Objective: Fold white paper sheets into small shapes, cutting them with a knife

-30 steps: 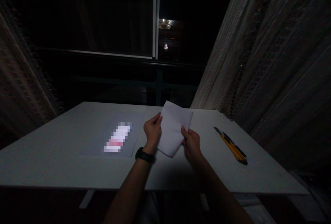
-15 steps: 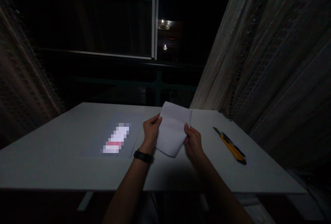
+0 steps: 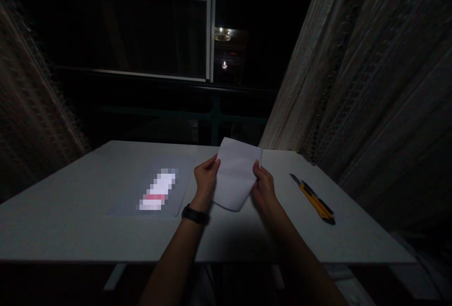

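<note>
White paper (image 3: pixel 236 174); hands (image 3: pixel 205 177) (image 3: pixel 264 187) at opposite edges

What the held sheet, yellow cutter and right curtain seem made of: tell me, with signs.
Held sheet: matte white paper, likely, from its faint creases and flexed edge.
Yellow cutter: probably smooth plastic handle, evenly coloured; thin, dull grey blade, likely metal.
Right curtain: apparently matte, textured fabric, hanging in folds.
</note>
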`<control>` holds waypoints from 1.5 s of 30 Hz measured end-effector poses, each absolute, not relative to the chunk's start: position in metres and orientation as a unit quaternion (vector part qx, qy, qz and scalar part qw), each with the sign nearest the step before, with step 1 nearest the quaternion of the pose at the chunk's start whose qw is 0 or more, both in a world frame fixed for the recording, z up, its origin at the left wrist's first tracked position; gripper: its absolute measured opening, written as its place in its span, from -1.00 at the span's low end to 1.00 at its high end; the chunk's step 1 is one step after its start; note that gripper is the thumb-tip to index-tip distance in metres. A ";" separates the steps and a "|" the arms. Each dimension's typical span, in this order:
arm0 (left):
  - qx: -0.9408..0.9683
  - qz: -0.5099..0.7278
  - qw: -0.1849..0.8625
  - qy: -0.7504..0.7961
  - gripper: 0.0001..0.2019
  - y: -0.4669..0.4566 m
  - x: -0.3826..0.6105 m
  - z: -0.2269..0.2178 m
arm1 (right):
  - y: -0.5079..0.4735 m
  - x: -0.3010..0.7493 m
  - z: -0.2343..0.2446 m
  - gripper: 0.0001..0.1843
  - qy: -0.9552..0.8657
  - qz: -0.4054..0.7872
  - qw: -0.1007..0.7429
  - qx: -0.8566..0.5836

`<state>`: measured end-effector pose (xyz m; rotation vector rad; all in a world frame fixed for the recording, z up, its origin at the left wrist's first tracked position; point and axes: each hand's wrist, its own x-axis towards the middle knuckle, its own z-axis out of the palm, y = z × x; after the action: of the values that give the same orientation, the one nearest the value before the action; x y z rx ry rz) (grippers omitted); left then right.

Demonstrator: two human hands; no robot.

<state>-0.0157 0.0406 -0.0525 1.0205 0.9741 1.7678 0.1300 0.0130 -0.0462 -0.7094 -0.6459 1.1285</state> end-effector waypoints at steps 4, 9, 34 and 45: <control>0.408 0.704 0.444 0.376 -0.60 0.042 -0.016 -0.054 | 0.018 0.134 -0.043 -0.66 -0.291 0.525 0.735 -0.315; 0.406 0.701 0.449 0.378 -0.58 0.043 -0.016 -0.055 | 0.024 0.139 -0.039 -0.67 -0.285 0.530 0.737 -0.307; 0.432 0.688 0.439 0.385 -0.62 0.038 -0.014 -0.049 | 0.039 0.154 -0.027 -0.77 -0.259 0.509 0.773 -0.275; 0.387 0.713 0.440 0.384 -0.62 0.042 -0.013 -0.052 | 0.014 0.152 -0.046 -0.76 -0.345 0.499 0.716 -0.346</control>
<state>-0.0134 0.0419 -0.0516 0.9612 0.9545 1.7710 0.1522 0.0141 -0.0457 -0.7656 -0.7631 1.1057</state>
